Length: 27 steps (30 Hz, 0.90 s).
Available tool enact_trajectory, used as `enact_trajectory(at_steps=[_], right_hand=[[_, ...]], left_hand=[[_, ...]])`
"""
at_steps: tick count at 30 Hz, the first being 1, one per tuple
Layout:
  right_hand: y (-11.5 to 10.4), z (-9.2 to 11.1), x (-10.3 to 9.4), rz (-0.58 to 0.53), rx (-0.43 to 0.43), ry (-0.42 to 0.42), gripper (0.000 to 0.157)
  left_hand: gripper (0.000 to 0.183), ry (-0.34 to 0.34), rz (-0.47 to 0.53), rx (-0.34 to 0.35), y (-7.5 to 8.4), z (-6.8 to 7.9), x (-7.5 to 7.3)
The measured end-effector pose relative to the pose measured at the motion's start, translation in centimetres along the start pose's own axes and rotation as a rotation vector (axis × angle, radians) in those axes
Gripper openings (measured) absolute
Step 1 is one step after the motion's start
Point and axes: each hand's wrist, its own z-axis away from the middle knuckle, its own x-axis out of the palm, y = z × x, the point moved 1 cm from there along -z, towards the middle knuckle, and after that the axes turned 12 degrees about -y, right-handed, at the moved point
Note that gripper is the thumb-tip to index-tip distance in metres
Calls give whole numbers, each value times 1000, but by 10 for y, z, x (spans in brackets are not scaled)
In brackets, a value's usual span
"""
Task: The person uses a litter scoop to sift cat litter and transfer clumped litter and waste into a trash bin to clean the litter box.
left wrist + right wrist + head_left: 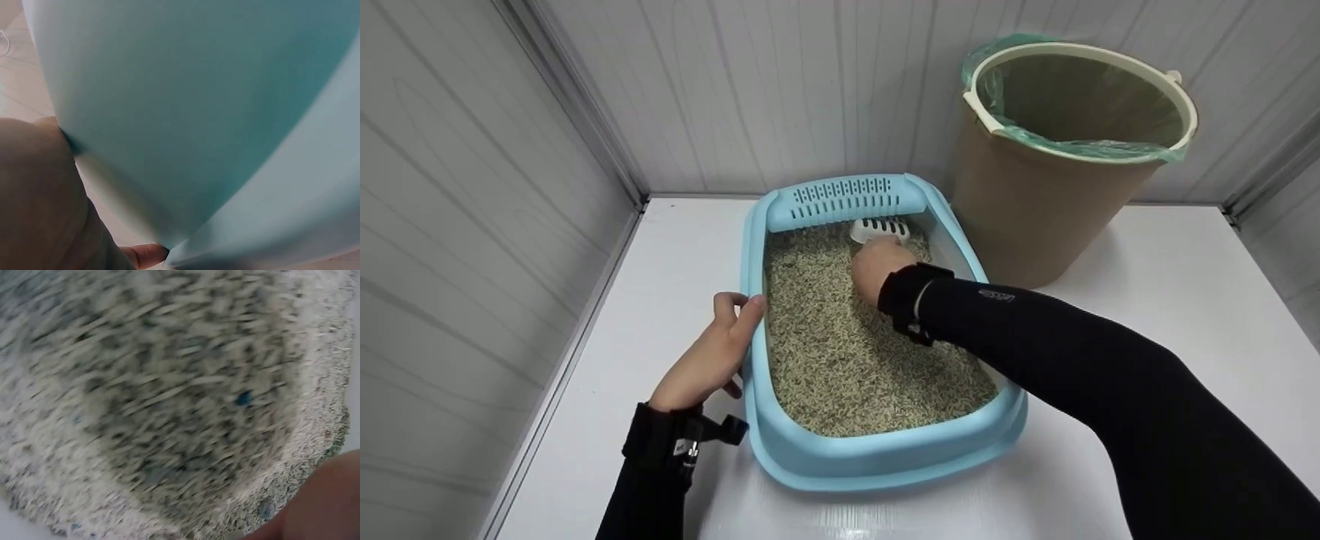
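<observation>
A light blue litter box (877, 457) sits on the white table, filled with pale pellet litter (825, 337). My right hand (879, 268) reaches in toward the far end and grips a white slotted litter scoop (877, 229); its handle is hidden by the hand. At the box's left side, my left hand (706, 360) holds the rim, thumb on top and other fingers lower against the outer wall. The left wrist view is mostly filled by the box's outer wall (180, 112). Motion-blurred litter (185, 394) fills the right wrist view, with part of a finger (320, 506) at lower right.
Behind the box to the right stands a tall brown bin (1020, 210) with a cream rim and a green bag liner (1099, 152). Grey panel walls (810, 90) close off the back and sides of the white table (1170, 330).
</observation>
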Motion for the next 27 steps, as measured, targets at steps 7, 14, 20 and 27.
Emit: enact_trajectory(at_steps=[7,14,20,27], right_hand=[[-11,-16,-13,-116,-90,3,34],[-19,-27,-22,-234,-189,100,31],[-13,-24,-29,-315,-241,46,38],[2,-8,-29,-233,-223,25,32]], left_hand=[[77,3,2,-7,0,0,2],[73,10,6,-7,1,0,1],[73,12,-7,-2,1,-1,2],[75,7,1,-4,1,0,2]])
